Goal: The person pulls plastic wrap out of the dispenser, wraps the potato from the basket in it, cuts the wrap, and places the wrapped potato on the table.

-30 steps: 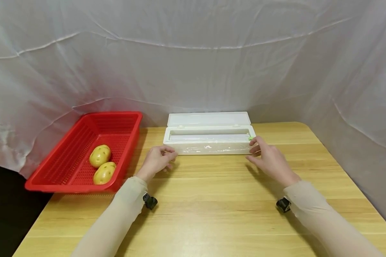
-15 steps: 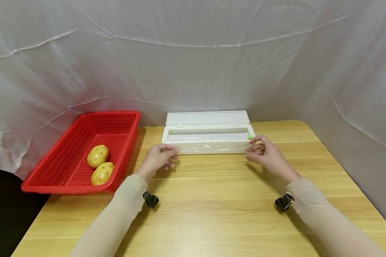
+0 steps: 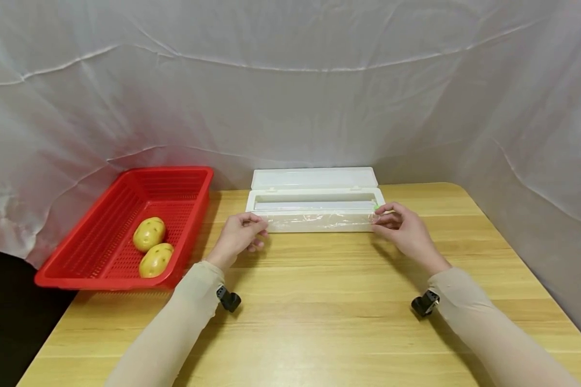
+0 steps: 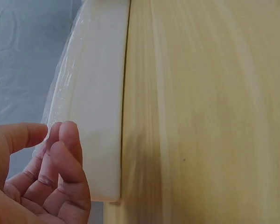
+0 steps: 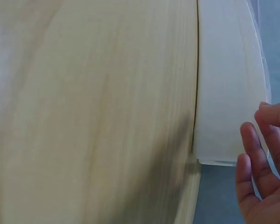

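Note:
A long white cling film dispenser (image 3: 319, 195) stands at the back of the table with its lid (image 3: 314, 177) tipped back. Clear, shiny cling film (image 3: 314, 219) hangs over its front wall. At the left end, my left hand (image 3: 237, 237) pinches the film's corner between thumb and index finger. My right hand (image 3: 409, 232) pinches the film at the opposite end, close to a small green piece (image 3: 378, 207) on the dispenser. In the left wrist view the film (image 4: 65, 84) reaches the fingertips; the other fingers curl loosely beside the white front wall (image 4: 100, 116).
A red plastic basket (image 3: 193, 228) stands on the left, overhanging the table's edge. Inside it lie two yellow potatoes (image 3: 149, 234). Wooden tabletop (image 3: 310, 312) stretches in front of the dispenser. A grey curtain (image 3: 290, 107) hangs behind and at the right.
My right thumb and fingers have come together on the film's right end. The left fingers have also drawn closer on its left end. Dispenser and potatoes have stayed put.

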Demonstrator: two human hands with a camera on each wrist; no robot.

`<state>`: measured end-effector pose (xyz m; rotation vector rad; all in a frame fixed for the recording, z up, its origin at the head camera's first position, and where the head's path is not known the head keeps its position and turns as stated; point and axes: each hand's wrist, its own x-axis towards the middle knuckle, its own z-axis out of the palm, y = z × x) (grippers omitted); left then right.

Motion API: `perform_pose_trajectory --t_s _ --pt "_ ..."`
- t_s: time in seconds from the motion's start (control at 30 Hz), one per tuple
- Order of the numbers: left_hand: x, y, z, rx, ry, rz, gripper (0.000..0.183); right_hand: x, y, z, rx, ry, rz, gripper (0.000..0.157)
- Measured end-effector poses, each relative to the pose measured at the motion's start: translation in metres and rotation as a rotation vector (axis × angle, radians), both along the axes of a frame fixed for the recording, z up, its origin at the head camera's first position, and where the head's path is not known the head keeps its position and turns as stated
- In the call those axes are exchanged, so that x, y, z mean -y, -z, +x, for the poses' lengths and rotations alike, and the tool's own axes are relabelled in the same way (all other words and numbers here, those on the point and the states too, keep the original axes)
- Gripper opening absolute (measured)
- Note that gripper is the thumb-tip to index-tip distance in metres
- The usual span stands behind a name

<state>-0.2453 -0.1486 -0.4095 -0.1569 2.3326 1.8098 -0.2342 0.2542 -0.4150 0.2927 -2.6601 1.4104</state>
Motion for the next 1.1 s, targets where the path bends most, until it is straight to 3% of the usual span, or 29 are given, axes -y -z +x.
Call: perform_pose_trajectory --t_s 0.17,0.33,0.63,0.73,0.9,1.1 --pt "0.000 -0.004 -0.002 -0.058 -0.011 0.002 0.015 0.004 -0.005 -0.003 -0.074 0.056 0.071 0.027" --pt "-0.003 -0.009 -0.004 -0.142 -0.021 -0.034 0.023 0.006 -0.011 -0.007 -0.136 0.077 0.082 0.021" --pt "-0.009 -0.018 -0.006 -0.255 0.003 -0.115 0.041 0.006 -0.020 -0.009 -0.155 0.078 0.073 0.020" --pt "-0.011 -0.021 -0.007 -0.267 0.012 -0.100 0.045 0.006 -0.023 -0.009 -0.150 0.081 0.072 0.022" --pt "-0.011 -0.022 -0.009 -0.294 0.015 -0.098 0.046 0.006 -0.026 -0.010 -0.154 0.081 0.068 0.023" --pt "-0.011 -0.024 -0.014 -0.330 0.008 -0.154 0.031 0.005 -0.027 -0.011 -0.152 0.068 0.050 0.022"
